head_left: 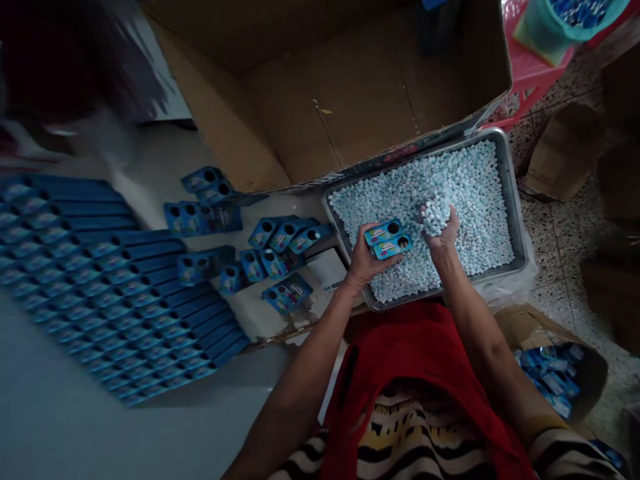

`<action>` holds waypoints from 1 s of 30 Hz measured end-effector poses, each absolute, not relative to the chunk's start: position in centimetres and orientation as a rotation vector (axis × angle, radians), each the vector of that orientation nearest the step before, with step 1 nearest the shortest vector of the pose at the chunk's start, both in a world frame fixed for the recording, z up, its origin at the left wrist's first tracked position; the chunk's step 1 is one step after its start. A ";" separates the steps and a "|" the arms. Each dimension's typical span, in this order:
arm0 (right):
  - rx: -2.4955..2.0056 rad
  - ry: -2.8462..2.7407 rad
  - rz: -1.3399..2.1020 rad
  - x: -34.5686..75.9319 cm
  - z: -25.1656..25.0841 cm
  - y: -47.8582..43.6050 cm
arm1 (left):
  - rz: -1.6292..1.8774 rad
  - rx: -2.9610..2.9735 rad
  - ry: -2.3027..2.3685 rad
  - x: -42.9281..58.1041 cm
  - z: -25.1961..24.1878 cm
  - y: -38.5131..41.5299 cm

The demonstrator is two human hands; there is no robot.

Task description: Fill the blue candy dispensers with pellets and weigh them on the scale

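Note:
My left hand [364, 261] grips two small blue printed boxes [384, 230] side by side, their ends with dark round holes turned up. Both are held over the left part of a metal tray [520, 247] full of small pale blue and white pellets [480, 193]. Cupped palm up, my right hand [444, 233] carries a heaped handful of these pellets just right of the boxes. A narrow gap separates that hand from the boxes. How full the boxes are I cannot tell.
Several loose blue boxes [287, 293] stand left of the tray, beside long stacked rows of them [125, 300]. A large cardboard carton [320, 100] lies behind the tray. At right are a pink stool [540, 70] bearing a teal tub [555, 30], and a carton of blue packets [555, 380].

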State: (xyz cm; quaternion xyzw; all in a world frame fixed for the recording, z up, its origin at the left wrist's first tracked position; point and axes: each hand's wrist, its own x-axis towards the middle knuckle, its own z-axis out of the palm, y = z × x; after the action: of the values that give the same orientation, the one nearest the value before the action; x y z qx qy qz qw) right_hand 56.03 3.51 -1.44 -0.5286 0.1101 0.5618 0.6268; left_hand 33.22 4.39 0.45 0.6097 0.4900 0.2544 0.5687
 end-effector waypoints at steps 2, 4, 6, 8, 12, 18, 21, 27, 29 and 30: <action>-1.025 0.363 1.306 55.8 1.2 3.2 | 0.559 1.510 1.148 32.6 0.3 4.3; -0.913 0.291 1.320 55.0 4.2 2.6 | 0.542 1.573 1.139 32.8 0.5 4.2; -0.862 0.120 1.323 54.0 6.7 2.2 | 0.549 1.611 1.160 33.3 1.1 4.1; -0.850 0.000 1.321 53.3 8.5 2.0 | 0.558 1.637 1.204 33.8 1.8 4.0; -0.923 -0.054 1.260 52.7 9.5 2.1 | 0.533 1.705 1.254 34.0 3.3 4.3; -1.013 -0.276 1.180 52.6 9.7 3.0 | 0.438 1.756 1.239 34.0 4.5 5.2; -1.068 -0.429 1.137 52.5 10.2 3.4 | 0.415 1.794 1.161 34.2 4.9 5.6; -1.057 -0.648 1.124 52.5 10.2 3.3 | 0.462 1.880 1.085 34.3 4.9 5.5; -1.074 -0.763 1.144 52.3 10.3 2.8 | 0.567 1.932 1.075 34.3 4.4 5.3; -1.090 -0.841 1.153 52.2 10.5 2.5 | 0.636 1.961 1.062 34.3 4.2 5.3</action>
State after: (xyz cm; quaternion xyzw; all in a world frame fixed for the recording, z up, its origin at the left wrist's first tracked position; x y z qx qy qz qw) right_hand 52.21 2.50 10.45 -0.4747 -0.3661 0.5021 0.6233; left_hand 34.35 5.28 4.16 0.7751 0.4197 0.2513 0.3999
